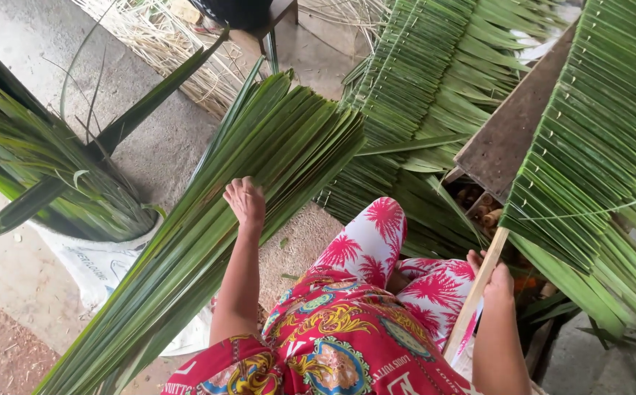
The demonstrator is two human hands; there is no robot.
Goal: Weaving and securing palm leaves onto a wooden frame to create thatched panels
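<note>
Left hand [245, 200] spread flat on the leaf bundle [208, 241], right hand [495, 281] clamped around the wooden slat [476, 292]: likely slipping of loose fronds, tilting of the stitched panel [588, 161].

The person wears a short-sleeved red top [332, 351] patterned with gold, teal and white ornaments. At about one o'clock from it, white trousers [376, 234] carry red palm-tree prints. Both forearms are bare.
</note>
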